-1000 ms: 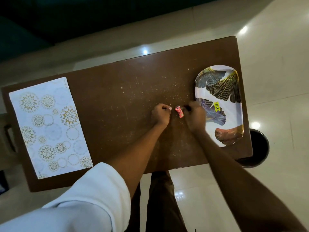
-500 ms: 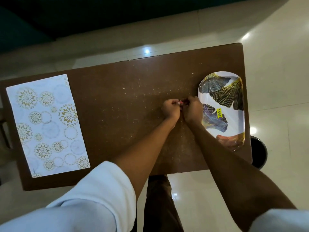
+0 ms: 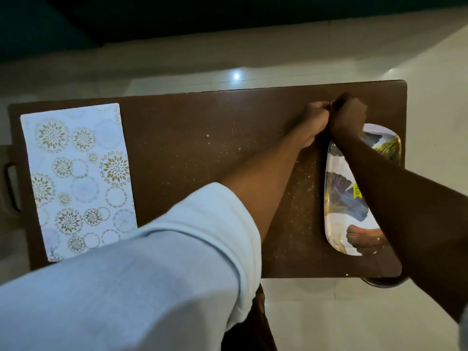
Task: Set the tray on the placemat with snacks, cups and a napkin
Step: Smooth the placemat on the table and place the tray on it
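My left hand and my right hand are pressed together over the far right part of the brown table, both pinching a small red snack packet that is almost hidden between the fingers. The white oval tray, printed with fan-shaped leaves and bearing a yellow sticker, lies at the table's right end, just nearer than the hands. My right forearm covers part of it. The white placemat with gold circles lies flat at the table's left end, far from both hands.
A dark round bin stands on the floor under the table's front right corner. A dark handle-shaped object shows beyond the left edge. Pale crumbs or specks dot the tabletop between the placemat and the tray.
A second ago the red packet lay visible between my hands beside the tray. Both hands closed on it and now hold it farther away, toward the table's far edge.
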Tool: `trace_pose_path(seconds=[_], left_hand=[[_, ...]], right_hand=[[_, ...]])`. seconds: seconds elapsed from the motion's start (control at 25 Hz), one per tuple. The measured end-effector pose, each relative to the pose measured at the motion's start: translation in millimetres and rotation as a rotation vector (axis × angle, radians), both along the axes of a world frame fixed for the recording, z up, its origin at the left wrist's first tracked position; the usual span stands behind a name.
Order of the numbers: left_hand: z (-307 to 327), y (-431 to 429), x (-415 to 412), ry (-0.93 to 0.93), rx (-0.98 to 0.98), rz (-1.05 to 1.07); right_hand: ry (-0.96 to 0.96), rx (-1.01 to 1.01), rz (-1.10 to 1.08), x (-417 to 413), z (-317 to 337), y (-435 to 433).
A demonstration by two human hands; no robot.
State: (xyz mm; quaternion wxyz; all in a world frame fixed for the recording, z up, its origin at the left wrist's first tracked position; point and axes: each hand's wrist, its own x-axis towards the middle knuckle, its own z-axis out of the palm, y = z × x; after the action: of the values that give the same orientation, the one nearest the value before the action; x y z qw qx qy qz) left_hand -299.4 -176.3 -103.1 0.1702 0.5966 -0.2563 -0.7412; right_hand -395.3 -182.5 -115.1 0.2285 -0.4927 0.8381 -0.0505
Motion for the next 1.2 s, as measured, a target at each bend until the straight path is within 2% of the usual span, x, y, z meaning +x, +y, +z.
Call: trace_pose_path(seconds=[0.16, 0.24, 0.32, 0.4, 0.52, 0.6, 0.68, 0.8, 0.88, 0.96, 1.08, 1.2], left_hand=[[-2, 20, 35, 0.034, -0.036, 0.115], [2, 34, 76, -0.012, -0.088, 0.163], [11, 55, 136, -0.082, -0.153, 0.244], [21, 90, 219, -0.251, -0.192, 0.351], [34, 168, 354, -0.699, -0.112, 0.446], [37, 223, 424, -0.971, 0.013, 0.487], [35, 271, 480, -1.108, 0.229, 0.515], [26, 316, 513, -1.018, 0.477, 0.549], [15, 332, 507, -0.942, 0.506, 0.558], [7, 337, 493, -0.874, 0.488, 0.547], [-3, 338, 484, -0.834, 0.475, 0.51], [-7, 334, 484, -0.838, 0.464, 0.524]], right_hand=[[-0.001, 0.007, -0.016, 9, 1, 1], [0.012, 0.005, -0.059, 15, 7, -3], [0.048, -0.002, -0.014, 32, 14, 1], [0.029, 0.004, 0.137, 83, 23, 20], [-0.107, 0.033, 0.441, 196, 37, 66], [-0.193, 0.046, 0.653, 273, 40, 94], [-0.221, 0.055, 0.833, 358, 43, 111], [-0.227, 0.151, 1.134, 472, 37, 125], [-0.122, 0.193, 1.392, 531, 26, 126], [-0.015, 0.203, 1.544, 571, 14, 120], [0.05, 0.252, 1.611, 605, -5, 110], [0.076, 0.31, 1.593, 601, -15, 102]])
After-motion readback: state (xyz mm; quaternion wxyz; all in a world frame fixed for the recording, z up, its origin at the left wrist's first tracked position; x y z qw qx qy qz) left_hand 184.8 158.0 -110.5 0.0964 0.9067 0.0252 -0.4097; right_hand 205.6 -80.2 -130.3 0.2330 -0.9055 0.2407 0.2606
